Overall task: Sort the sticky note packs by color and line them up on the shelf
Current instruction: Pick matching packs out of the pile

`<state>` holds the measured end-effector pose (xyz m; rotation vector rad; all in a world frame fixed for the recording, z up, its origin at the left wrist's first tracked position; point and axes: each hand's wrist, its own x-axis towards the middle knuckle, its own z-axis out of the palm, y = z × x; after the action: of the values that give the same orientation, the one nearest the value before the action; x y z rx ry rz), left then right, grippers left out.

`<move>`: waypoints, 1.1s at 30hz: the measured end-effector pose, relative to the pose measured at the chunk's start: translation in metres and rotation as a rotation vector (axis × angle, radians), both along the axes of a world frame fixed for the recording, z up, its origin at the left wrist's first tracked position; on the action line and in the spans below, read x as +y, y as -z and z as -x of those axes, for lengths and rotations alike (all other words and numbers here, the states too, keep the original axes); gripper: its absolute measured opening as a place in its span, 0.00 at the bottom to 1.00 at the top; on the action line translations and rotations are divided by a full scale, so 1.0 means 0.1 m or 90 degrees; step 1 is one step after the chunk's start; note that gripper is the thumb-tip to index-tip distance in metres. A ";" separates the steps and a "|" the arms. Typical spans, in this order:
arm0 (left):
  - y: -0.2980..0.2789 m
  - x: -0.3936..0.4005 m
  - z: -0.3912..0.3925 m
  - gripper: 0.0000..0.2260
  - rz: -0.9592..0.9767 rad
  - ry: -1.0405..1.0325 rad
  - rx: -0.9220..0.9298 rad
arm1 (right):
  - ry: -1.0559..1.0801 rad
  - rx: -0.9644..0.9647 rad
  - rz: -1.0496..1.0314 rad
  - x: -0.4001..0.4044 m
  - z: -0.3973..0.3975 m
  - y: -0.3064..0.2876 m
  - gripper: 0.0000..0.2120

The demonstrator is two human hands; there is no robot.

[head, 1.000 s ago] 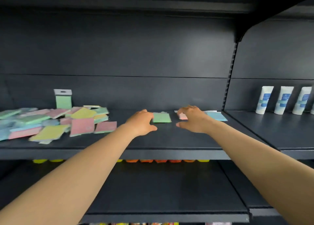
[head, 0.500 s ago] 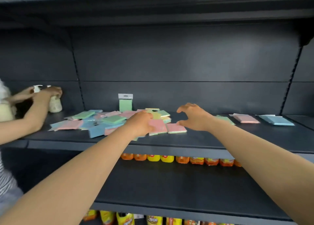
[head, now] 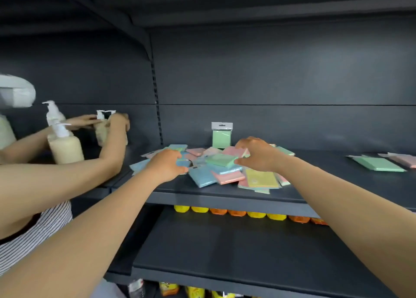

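hands (head: 213, 162) now over pile (head: 225, 169)

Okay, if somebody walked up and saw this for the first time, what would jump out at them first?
Most likely the jumbled heap of pastel sticky note packs in the middle of the dark shelf, with the left hand and the right hand reaching over it. One green pack stands upright behind the heap, and a flat green pack lies apart at the right. At far left, another person's hands handle cream pump bottles.
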<state>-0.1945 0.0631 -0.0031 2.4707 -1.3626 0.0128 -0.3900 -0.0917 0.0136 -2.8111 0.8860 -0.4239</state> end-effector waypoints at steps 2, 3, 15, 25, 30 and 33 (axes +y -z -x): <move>0.13 0.04 -0.27 0.24 0.008 -0.031 0.016 | -0.004 0.008 -0.010 -0.02 -0.27 0.02 0.22; 0.19 0.05 -0.40 0.24 0.009 -0.038 0.026 | -0.007 0.015 -0.013 -0.03 -0.41 0.03 0.22; 0.45 -0.18 -1.70 0.25 0.009 0.012 0.161 | -0.059 0.006 -0.138 -0.45 -2.15 0.18 0.20; 0.47 -0.52 -2.07 0.36 -0.138 0.089 0.218 | 0.043 0.095 -0.163 -0.73 -2.93 0.40 0.26; 0.40 -0.56 -2.04 0.27 -0.144 0.104 0.221 | 0.095 0.100 -0.222 -0.75 -3.09 0.48 0.25; 0.40 -0.56 -2.03 0.30 -0.138 0.095 0.234 | 0.098 0.098 -0.281 -0.77 -3.16 0.47 0.29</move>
<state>0.0083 0.0076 -0.0434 2.3706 -1.4358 -0.6213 -0.0741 -0.1689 -0.0337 -2.4009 1.0786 -0.0207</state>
